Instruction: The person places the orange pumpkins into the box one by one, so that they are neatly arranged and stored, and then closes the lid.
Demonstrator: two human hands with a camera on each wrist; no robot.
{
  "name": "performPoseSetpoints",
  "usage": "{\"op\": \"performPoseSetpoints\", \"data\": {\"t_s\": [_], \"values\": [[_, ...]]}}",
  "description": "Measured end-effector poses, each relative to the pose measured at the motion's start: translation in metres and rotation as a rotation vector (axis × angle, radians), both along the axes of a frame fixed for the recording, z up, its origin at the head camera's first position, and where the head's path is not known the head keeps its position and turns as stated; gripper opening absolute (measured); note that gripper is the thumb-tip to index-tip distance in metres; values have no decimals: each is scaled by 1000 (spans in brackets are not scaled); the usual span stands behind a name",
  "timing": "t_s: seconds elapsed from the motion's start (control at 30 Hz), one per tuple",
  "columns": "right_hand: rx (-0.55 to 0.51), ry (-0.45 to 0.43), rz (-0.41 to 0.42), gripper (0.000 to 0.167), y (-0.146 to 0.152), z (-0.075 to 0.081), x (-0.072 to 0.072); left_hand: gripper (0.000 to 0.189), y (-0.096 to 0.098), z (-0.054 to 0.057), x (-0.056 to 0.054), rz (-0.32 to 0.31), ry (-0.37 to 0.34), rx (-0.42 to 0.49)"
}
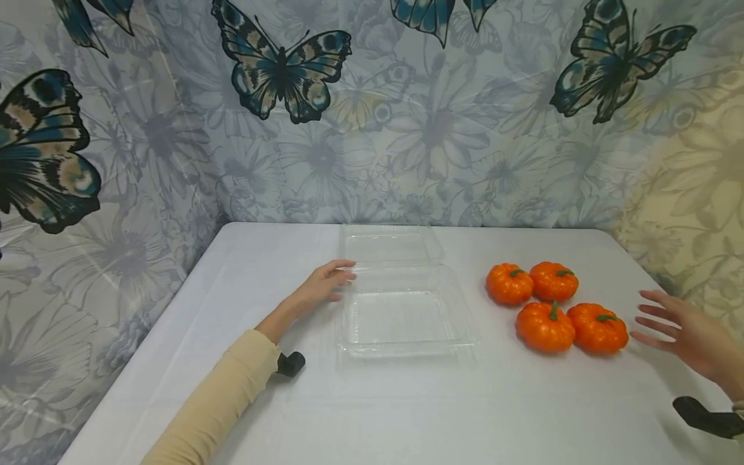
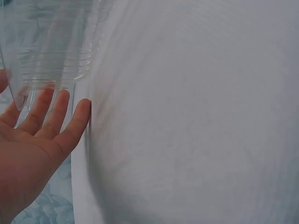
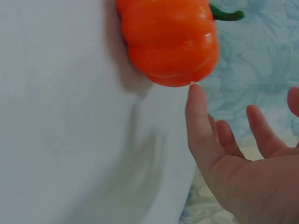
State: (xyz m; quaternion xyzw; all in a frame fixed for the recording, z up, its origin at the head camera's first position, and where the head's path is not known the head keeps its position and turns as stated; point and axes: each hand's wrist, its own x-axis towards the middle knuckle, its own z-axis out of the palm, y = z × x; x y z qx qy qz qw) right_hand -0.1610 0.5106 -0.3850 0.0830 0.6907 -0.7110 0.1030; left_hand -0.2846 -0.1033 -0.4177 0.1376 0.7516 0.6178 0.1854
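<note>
A clear plastic clamshell container (image 1: 401, 316) lies with its lid (image 1: 389, 247) folded back toward the wall. My left hand (image 1: 325, 282) is at the container's left side near the hinge, fingers extended. In the left wrist view, those fingers (image 2: 56, 112) overlap the clear plastic wall (image 2: 56, 51). Several glossy orange bell peppers (image 1: 545, 327) with green stems sit in a cluster right of the container. My right hand (image 1: 692, 329) hovers at their right, fingers spread, holding nothing. One fingertip overlaps the bottom of the nearest pepper (image 3: 170, 42) in the right wrist view.
The white table (image 1: 279, 413) carries the container and peppers. Its back edge meets a wall (image 1: 436, 129) covered with flower and butterfly prints. A black strap end (image 1: 290, 364) shows by the left wrist, and another black piece (image 1: 703, 416) by the right.
</note>
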Motion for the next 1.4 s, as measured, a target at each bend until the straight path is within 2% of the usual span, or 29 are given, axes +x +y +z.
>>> {"op": "performPoseSetpoints", "data": {"t_s": [0.1,0.17,0.23,0.3,0.4,0.63,0.93,1.07,1.23,1.4], "values": [[214,-50,60,13,-6,-2,-2,43,3,-1,-1,-7,-11,7],[324,-74,100,17,-10,-3,-4,43,4,-2,-1,-1,-17,11],[377,-96,121,19,-14,-4,-5,42,6,-3,-2,4,-13,13],[382,-113,136,19,-17,-6,-5,40,7,-5,-3,13,-6,19],[336,-126,149,15,-20,-9,-4,40,10,-6,-3,11,5,40],[257,-136,173,25,-23,-16,-3,38,15,-9,-7,45,-21,103],[242,-142,230,26,-17,-21,-8,40,17,-10,-7,66,-38,159],[278,-161,247,27,-15,-22,-8,40,18,-11,-8,65,-52,180],[310,-183,266,35,-14,-19,-7,41,20,-12,-9,72,-58,187],[338,-203,263,58,-15,-14,-6,40,20,-11,-11,85,-65,188]]}}
